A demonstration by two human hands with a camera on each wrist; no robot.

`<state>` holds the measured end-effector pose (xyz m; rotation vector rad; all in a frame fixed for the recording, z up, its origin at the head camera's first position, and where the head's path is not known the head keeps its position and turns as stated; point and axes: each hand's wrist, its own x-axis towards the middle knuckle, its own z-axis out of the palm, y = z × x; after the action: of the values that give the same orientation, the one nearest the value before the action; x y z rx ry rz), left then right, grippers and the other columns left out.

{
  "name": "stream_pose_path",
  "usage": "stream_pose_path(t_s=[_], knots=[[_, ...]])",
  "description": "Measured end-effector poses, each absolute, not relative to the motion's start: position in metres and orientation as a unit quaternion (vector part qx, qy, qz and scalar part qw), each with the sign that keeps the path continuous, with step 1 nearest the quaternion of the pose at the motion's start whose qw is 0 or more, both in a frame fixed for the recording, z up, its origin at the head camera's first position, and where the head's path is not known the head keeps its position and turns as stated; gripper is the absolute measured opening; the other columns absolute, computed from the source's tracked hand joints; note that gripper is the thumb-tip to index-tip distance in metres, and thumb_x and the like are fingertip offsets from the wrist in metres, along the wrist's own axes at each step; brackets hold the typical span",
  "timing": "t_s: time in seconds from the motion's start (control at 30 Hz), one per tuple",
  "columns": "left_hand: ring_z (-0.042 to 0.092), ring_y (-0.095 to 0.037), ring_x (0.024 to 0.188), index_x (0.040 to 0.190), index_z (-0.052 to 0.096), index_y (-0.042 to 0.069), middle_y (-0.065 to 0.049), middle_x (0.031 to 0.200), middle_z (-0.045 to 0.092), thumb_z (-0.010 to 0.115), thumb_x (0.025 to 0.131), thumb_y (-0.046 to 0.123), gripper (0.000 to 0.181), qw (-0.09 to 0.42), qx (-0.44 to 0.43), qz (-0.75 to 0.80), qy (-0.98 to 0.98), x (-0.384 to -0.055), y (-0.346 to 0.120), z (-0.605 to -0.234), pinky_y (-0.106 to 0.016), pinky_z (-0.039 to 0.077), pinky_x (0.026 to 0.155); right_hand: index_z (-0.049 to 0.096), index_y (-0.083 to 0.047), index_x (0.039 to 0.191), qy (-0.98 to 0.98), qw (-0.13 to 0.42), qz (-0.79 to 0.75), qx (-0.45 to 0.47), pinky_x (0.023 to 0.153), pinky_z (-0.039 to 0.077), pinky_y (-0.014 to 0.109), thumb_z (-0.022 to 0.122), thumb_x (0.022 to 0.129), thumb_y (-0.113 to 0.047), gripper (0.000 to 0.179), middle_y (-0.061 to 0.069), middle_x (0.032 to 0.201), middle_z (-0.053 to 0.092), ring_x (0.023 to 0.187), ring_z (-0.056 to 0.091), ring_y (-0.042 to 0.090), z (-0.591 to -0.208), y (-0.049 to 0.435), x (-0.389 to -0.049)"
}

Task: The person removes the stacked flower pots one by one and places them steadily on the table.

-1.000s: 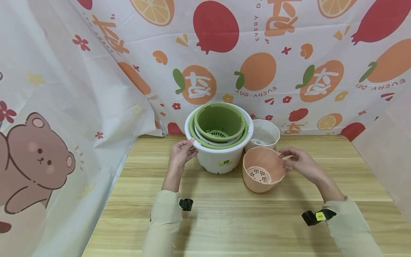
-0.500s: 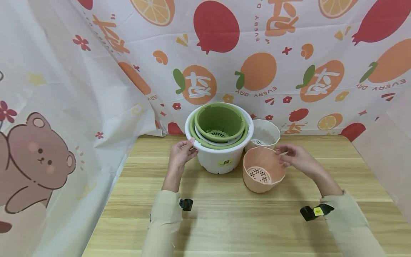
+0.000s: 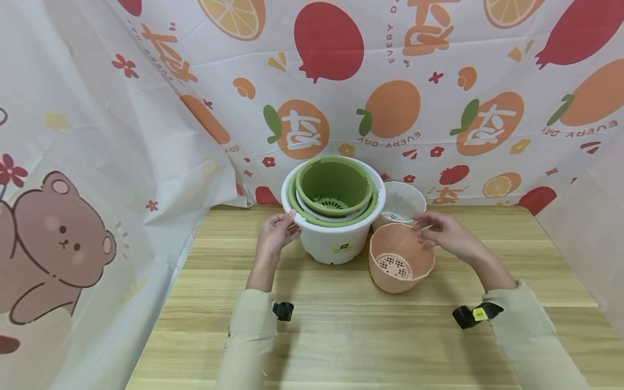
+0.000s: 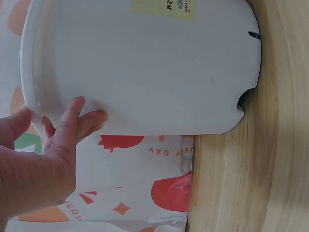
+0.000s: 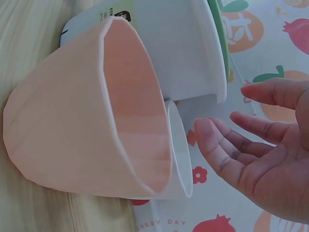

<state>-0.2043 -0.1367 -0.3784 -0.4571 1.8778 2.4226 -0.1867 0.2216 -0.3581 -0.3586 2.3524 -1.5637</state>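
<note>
A large white flowerpot [image 3: 319, 244] with a yellow label stands upright near the back of the table. Nested inside it are smaller green and white pots, the innermost a green flowerpot [image 3: 333, 181] with a slotted bottom. My left hand [image 3: 274, 238] pinches the large pot's left rim, thumb over the edge and fingers against the outer wall. To the right, a peach faceted flowerpot [image 5: 58, 121] sits upright in front of a small white faceted flowerpot [image 3: 404, 200]. My right hand [image 3: 448, 235] hovers beside the peach pot's rim, fingers loosely bent and holding nothing in the right wrist view.
The pots stand on a light wood-grain table [image 3: 361, 336]. Right behind them hangs a white cloth [image 3: 439, 70] printed with fruit, and another cloth [image 3: 131, 162] with a bear covers the left side.
My right hand has shifted leftward and slightly away from me along the peach pot's rim, towards the small white pot. My left hand and the pots have stayed in place.
</note>
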Motion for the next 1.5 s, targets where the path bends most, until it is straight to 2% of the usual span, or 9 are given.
stream_pose_path(t_s=[0.13,0.23,0.43,1.0,1.5], knots=[[0.063,-0.01,0.067,0.094,0.05,-0.001,-0.005,0.077,0.061,0.055,0.092,0.012,0.014,0.021,-0.147,0.781,0.607,-0.204,-0.137,-0.379,-0.032,0.053,0.08,0.038,0.012,0.126,0.817,0.146,-0.541,-0.134,0.072,0.056,0.035,0.05,0.092,0.0,0.039,0.032,0.112,0.048,0.084,0.059,0.018,-0.355,0.22,-0.187],[0.063,-0.011,0.068,0.094,0.05,-0.002,-0.005,0.078,0.061,0.055,0.092,0.012,0.015,0.021,-0.146,0.78,0.608,-0.205,-0.137,-0.379,-0.033,0.053,0.08,0.039,0.011,0.126,0.821,0.15,-0.535,-0.131,0.073,0.056,0.036,0.05,0.092,-0.001,0.038,0.031,0.112,0.049,0.083,0.06,0.016,-0.353,0.218,-0.188],[0.063,-0.011,0.068,0.094,0.05,-0.002,-0.004,0.076,0.062,0.054,0.093,0.012,0.014,0.021,-0.145,0.781,0.607,-0.205,-0.137,-0.38,-0.032,0.053,0.08,0.04,0.01,0.126,0.821,0.156,-0.534,-0.127,0.074,0.056,0.038,0.049,0.091,0.001,0.036,0.031,0.112,0.049,0.084,0.059,0.018,-0.352,0.216,-0.192],[0.063,-0.011,0.067,0.092,0.05,0.0,-0.002,0.073,0.062,0.055,0.092,0.011,0.012,0.019,-0.147,0.783,0.604,-0.205,-0.136,-0.38,-0.03,0.055,0.076,0.041,0.011,0.125,0.827,0.147,-0.521,-0.153,0.07,0.057,0.034,0.05,0.09,0.002,0.037,0.029,0.109,0.051,0.084,0.059,0.021,-0.341,0.208,-0.197],[0.063,-0.01,0.068,0.092,0.051,0.0,-0.003,0.074,0.063,0.055,0.092,0.012,0.013,0.014,-0.136,0.782,0.609,-0.206,-0.137,-0.382,-0.031,0.055,0.076,0.042,0.011,0.124,0.829,0.151,-0.513,-0.165,0.072,0.056,0.038,0.05,0.09,0.001,0.036,0.027,0.11,0.051,0.084,0.06,0.021,-0.33,0.198,-0.207]])
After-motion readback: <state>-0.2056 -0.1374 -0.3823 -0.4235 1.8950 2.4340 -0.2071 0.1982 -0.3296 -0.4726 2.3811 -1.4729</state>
